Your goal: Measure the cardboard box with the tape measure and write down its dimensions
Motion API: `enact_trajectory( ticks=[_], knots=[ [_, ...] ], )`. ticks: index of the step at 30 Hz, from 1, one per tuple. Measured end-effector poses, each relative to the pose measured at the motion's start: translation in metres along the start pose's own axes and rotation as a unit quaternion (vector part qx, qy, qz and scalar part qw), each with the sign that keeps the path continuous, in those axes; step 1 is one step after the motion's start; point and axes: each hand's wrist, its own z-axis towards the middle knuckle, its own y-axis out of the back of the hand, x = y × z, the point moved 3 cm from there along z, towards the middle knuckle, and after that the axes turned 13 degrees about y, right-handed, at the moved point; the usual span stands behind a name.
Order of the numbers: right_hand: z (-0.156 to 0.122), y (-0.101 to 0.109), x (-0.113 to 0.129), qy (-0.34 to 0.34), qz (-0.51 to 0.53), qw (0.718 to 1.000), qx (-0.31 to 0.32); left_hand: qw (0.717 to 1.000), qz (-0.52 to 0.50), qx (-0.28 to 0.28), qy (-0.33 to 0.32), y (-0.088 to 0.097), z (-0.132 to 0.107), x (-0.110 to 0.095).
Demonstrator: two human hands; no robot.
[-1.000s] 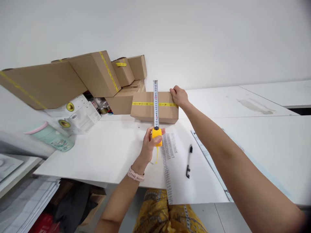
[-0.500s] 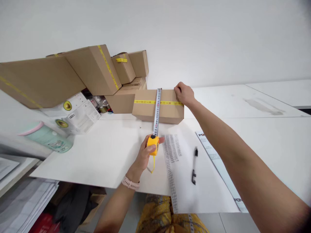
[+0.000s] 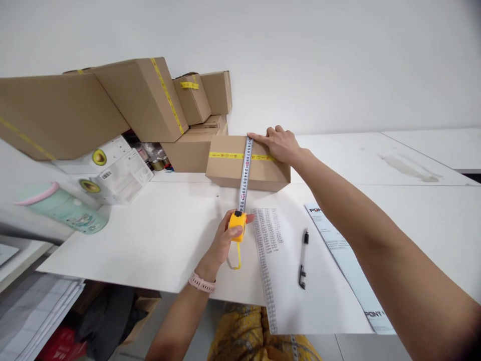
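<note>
A yellow tape measure [image 3: 237, 226] is gripped in my left hand [image 3: 221, 237], near the table's front, with its yellow strap hanging below. Its printed metal blade [image 3: 245, 173] runs out across the top of a closed cardboard box [image 3: 229, 173] sealed with yellow tape. Over the box's far right part, my right hand [image 3: 278, 144] stretches its index finger to the blade's far end at the back edge. The other fingers of that hand are loosely bent, with no object seen in them. To the right of the tape measure lies a printed sheet [image 3: 285, 281] with a black-capped pen [image 3: 303, 258] on it.
Several cardboard boxes [image 3: 139, 100] are stacked at the back left. White cartons with avocado pictures [image 3: 120, 175] and a mint green tumbler [image 3: 67, 208] stand at left. A pale blue printed paper [image 3: 349, 260] lies partly under my right forearm. The white table [image 3: 150, 250] ends just before my lap.
My right hand has let go of the box's right corner area and reached left, its index finger now at the blade's far end. My left hand still holds the tape measure.
</note>
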Motion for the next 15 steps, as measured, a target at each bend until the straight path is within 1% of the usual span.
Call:
enact_trajectory(
  ticks=[3,11,13,15],
  knots=[
    [0.0003,0.0000,-0.0005,-0.004,-0.003,1.000,0.002,1.000,-0.001,0.000,0.002,-0.0002,0.0000,0.0000],
    [0.0003,-0.0034,-0.0021,0.004,-0.010,1.000,-0.017,1.000,0.010,-0.001,-0.004,0.0046,0.0028,0.0050],
    [-0.0008,-0.0048,-0.0018,0.003,-0.012,1.000,-0.025,1.000,0.013,0.005,-0.017,0.0047,0.0034,0.0049],
    [-0.0029,-0.0064,-0.0015,-0.009,-0.017,0.999,-0.046,0.999,-0.002,0.029,-0.045,0.0037,0.0032,0.0028]
  ],
)
